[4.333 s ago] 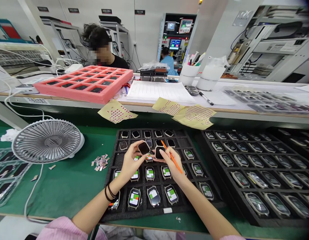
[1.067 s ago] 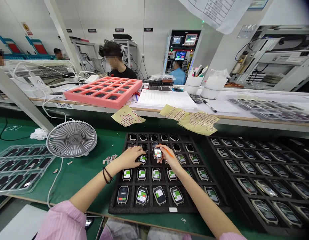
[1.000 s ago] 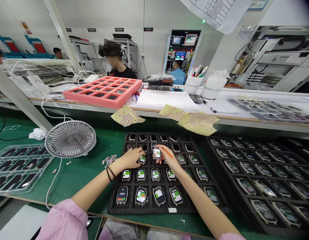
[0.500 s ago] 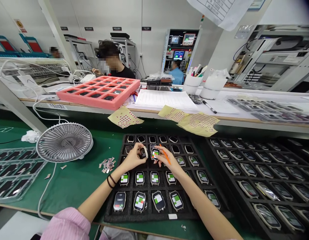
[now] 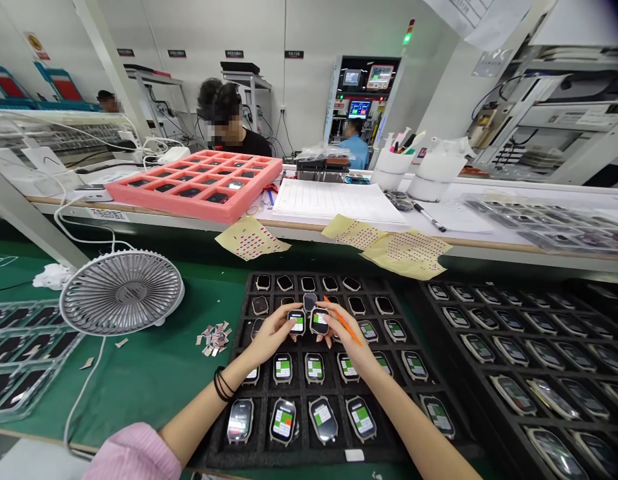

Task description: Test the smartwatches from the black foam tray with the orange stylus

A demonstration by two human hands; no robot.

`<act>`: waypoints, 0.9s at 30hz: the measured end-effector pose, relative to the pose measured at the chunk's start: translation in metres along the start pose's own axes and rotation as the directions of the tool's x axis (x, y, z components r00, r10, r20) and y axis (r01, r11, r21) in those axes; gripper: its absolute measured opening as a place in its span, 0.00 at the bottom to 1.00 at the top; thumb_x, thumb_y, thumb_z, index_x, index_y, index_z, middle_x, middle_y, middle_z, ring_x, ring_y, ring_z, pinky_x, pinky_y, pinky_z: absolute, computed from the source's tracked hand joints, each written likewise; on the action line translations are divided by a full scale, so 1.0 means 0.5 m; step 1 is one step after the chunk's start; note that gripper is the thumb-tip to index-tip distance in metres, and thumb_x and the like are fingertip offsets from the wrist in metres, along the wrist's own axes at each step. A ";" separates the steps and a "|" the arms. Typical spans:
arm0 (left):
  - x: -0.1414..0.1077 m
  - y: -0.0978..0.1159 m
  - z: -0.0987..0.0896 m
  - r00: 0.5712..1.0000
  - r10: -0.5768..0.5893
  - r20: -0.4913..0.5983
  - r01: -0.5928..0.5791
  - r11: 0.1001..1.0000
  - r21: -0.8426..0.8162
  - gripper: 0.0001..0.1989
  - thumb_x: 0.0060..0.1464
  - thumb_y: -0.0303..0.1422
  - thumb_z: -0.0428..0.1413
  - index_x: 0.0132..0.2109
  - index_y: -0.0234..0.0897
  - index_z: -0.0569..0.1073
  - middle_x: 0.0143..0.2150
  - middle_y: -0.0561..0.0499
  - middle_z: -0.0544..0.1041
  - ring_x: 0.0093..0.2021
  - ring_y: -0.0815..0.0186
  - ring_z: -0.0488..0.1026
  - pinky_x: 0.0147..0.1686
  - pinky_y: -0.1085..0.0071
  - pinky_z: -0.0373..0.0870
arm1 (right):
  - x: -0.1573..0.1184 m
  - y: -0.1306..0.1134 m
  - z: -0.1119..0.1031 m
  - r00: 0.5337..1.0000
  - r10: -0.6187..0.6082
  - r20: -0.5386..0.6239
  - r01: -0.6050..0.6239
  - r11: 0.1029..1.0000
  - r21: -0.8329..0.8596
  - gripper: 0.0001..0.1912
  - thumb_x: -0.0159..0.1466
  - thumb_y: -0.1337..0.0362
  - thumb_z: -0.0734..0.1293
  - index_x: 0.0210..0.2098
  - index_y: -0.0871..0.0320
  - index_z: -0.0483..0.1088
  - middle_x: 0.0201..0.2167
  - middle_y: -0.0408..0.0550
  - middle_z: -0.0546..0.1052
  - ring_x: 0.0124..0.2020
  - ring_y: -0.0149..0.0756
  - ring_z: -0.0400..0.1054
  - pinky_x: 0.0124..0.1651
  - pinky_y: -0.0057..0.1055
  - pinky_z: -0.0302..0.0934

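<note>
My left hand (image 5: 275,333) is closed on a watch face (image 5: 297,322) whose lit screen shows green and white. Right beside it, my right hand (image 5: 343,328) grips a second watch face (image 5: 319,321) with a lit screen, and an orange stick (image 5: 346,323) lies along that hand. Both hands are over a black foam tray (image 5: 301,407) with rows of watch faces. Screens in the nearer rows, such as one watch (image 5: 315,367), mostly show green and white; those in the far rows are dark.
A round grey fan (image 5: 123,293) and small scraps (image 5: 215,339) are on the green table to the left. Another black tray (image 5: 483,393) of watches stands right. A shelf holds a pink foam tray (image 5: 229,212). A person (image 5: 249,141) sits beyond.
The watch in my left hand has turned from tilted on edge to screen upward, and its screen now shows green and white. Both hands appear slightly lower in view.
</note>
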State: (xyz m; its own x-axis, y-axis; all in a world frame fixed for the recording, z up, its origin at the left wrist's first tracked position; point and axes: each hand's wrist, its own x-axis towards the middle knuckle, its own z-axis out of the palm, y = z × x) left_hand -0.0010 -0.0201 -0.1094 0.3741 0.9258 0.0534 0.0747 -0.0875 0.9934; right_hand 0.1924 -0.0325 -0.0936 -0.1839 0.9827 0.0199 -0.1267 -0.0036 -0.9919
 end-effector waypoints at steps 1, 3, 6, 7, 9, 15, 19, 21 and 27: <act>0.001 -0.002 0.000 1.000 -0.001 -0.021 0.001 1.000 0.021 0.22 0.58 0.43 0.50 0.56 0.38 0.66 0.40 0.48 0.72 0.27 0.71 0.67 0.26 0.73 0.63 | -0.001 0.000 0.000 1.000 -0.006 0.006 0.006 1.000 0.006 0.14 0.61 0.58 0.64 0.46 0.51 0.68 0.31 0.46 0.74 0.24 0.36 0.70 0.22 0.29 0.60; 0.002 -0.007 -0.001 0.999 -0.013 -0.052 0.015 0.999 0.042 0.21 0.59 0.44 0.47 0.55 0.38 0.67 0.37 0.50 0.72 0.25 0.71 0.65 0.24 0.74 0.62 | 0.000 0.005 -0.001 1.000 -0.016 0.025 0.016 1.000 0.013 0.15 0.61 0.59 0.65 0.48 0.51 0.67 0.37 0.47 0.74 0.26 0.35 0.71 0.22 0.29 0.60; 0.002 -0.009 0.000 0.998 -0.026 -0.056 0.028 0.999 0.028 0.22 0.59 0.44 0.47 0.56 0.39 0.67 0.35 0.51 0.71 0.25 0.71 0.64 0.23 0.75 0.60 | 0.005 0.024 -0.004 0.998 -0.031 0.052 0.030 0.999 0.025 0.18 0.61 0.59 0.65 0.51 0.50 0.65 0.43 0.49 0.73 0.28 0.36 0.72 0.22 0.29 0.61; 0.002 -0.009 0.000 0.999 -0.022 -0.050 0.023 1.000 0.015 0.22 0.59 0.45 0.48 0.56 0.39 0.67 0.36 0.51 0.71 0.25 0.71 0.65 0.23 0.75 0.61 | 0.008 0.031 -0.005 0.998 -0.039 0.056 0.037 0.999 0.028 0.19 0.61 0.59 0.65 0.51 0.50 0.65 0.43 0.49 0.73 0.28 0.36 0.72 0.22 0.29 0.62; 0.001 -0.007 0.002 0.999 -0.007 -0.032 0.007 1.000 -0.019 0.22 0.58 0.45 0.49 0.55 0.39 0.67 0.38 0.50 0.72 0.27 0.70 0.66 0.24 0.74 0.63 | 0.011 0.043 -0.006 0.997 -0.063 0.053 0.061 0.998 0.029 0.20 0.60 0.58 0.66 0.51 0.50 0.65 0.42 0.49 0.73 0.27 0.35 0.71 0.21 0.28 0.62; 0.000 -0.004 0.005 1.000 0.007 -0.008 -0.007 0.995 -0.095 0.24 0.53 0.43 0.56 0.54 0.38 0.66 0.40 0.49 0.71 0.34 0.67 0.67 0.30 0.73 0.68 | 0.006 0.041 -0.005 0.996 -0.068 0.050 0.066 0.997 0.049 0.18 0.62 0.58 0.64 0.51 0.52 0.66 0.39 0.49 0.74 0.27 0.35 0.72 0.22 0.28 0.62; 0.001 -0.005 0.004 1.000 0.011 -0.023 -0.014 0.996 -0.092 0.23 0.54 0.43 0.56 0.54 0.37 0.66 0.39 0.49 0.71 0.32 0.68 0.66 0.28 0.75 0.66 | 0.003 0.030 -0.003 0.997 -0.062 0.051 0.059 0.996 0.061 0.18 0.62 0.57 0.64 0.51 0.53 0.66 0.36 0.48 0.74 0.27 0.36 0.72 0.22 0.28 0.62; 0.001 -0.006 0.003 1.000 0.008 -0.029 -0.011 0.996 -0.091 0.22 0.56 0.43 0.54 0.54 0.37 0.67 0.37 0.50 0.70 0.29 0.70 0.64 0.26 0.75 0.64 | 0.003 0.030 -0.002 0.997 -0.058 0.049 0.055 0.996 0.064 0.18 0.62 0.57 0.65 0.51 0.53 0.66 0.36 0.48 0.74 0.27 0.36 0.72 0.22 0.28 0.62; 0.001 -0.014 -0.001 0.999 -0.017 -0.037 0.015 0.999 -0.050 0.22 0.58 0.42 0.51 0.56 0.38 0.66 0.30 0.54 0.66 0.25 0.72 0.62 0.24 0.76 0.58 | 0.003 0.029 -0.002 0.997 -0.056 0.043 0.053 0.996 0.066 0.17 0.62 0.57 0.65 0.50 0.53 0.67 0.35 0.47 0.74 0.27 0.36 0.72 0.22 0.28 0.61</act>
State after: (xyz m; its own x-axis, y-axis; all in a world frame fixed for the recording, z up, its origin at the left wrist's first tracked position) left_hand -0.0017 -0.0186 -0.1161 0.3382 0.9402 0.0403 0.0337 -0.0548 0.9979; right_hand 0.1915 -0.0307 -0.1080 -0.2183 0.9725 0.0811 -0.2006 0.0366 -0.9790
